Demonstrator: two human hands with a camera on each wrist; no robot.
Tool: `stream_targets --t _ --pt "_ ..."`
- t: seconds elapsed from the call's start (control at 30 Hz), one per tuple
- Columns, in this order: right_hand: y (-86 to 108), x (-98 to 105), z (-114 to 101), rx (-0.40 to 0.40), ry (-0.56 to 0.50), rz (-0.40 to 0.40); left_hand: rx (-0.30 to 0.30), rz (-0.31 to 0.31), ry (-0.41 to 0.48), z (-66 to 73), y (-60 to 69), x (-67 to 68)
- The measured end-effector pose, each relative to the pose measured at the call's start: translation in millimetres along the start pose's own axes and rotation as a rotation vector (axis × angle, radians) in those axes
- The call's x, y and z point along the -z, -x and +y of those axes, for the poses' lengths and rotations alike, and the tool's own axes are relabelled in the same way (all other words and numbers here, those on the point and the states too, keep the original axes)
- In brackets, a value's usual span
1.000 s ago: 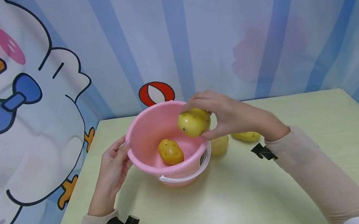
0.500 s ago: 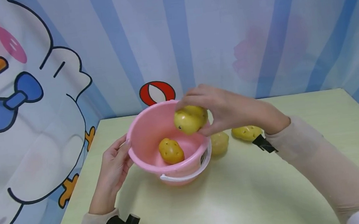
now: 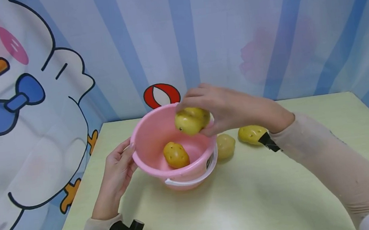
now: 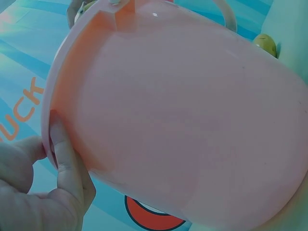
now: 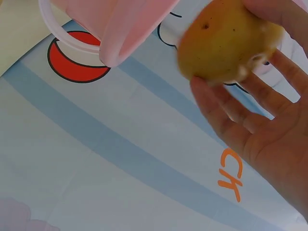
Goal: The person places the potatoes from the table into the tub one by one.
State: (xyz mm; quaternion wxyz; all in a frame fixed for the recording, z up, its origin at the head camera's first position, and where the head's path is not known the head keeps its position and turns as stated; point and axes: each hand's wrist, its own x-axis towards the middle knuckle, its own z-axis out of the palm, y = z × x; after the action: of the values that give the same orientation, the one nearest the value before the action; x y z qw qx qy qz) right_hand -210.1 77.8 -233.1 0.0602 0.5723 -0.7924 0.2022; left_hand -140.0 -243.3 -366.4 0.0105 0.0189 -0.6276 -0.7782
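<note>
A pink bucket (image 3: pixel 190 171) with a white handle stands tilted on the table, its mouth toward the head camera. My left hand (image 3: pixel 118 174) pinches its left rim; in the left wrist view the thumb and fingers of the left hand (image 4: pixel 53 178) lie on either side of the rim (image 4: pixel 48 96). One yellow potato (image 3: pixel 176 155) lies inside the bucket. Above the mouth, my right hand (image 3: pixel 227 106) grips another yellow potato (image 3: pixel 192 120) between thumb and fingers. The right wrist view shows this potato (image 5: pixel 226 41) in the right hand (image 5: pixel 274 110), beside the bucket's rim (image 5: pixel 113 43).
Right of the bucket, a pale potato (image 3: pixel 225 146) lies on the table (image 3: pixel 215 216). Farther right, a yellow potato (image 3: pixel 251 135) is partly covered by the black wrist strap. A printed curtain (image 3: pixel 217 44) with a cartoon duck hangs behind and to the left.
My right hand has moved a little left and up with its potato, farther over the bucket's mouth. The left hand and the bucket have stayed nearly still.
</note>
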Motion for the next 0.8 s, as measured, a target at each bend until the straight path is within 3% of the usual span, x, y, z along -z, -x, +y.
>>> stream_targets --t 0.2,0.8 --pt "1.2 2.7 0.9 0.036 -0.018 0.036 0.024 0.017 -0.017 1.3 -0.4 -0.3" --pt "11.5 4.8 2.6 -0.075 -0.016 -0.023 0.041 0.038 -0.029 1.7 0.9 -1.0"
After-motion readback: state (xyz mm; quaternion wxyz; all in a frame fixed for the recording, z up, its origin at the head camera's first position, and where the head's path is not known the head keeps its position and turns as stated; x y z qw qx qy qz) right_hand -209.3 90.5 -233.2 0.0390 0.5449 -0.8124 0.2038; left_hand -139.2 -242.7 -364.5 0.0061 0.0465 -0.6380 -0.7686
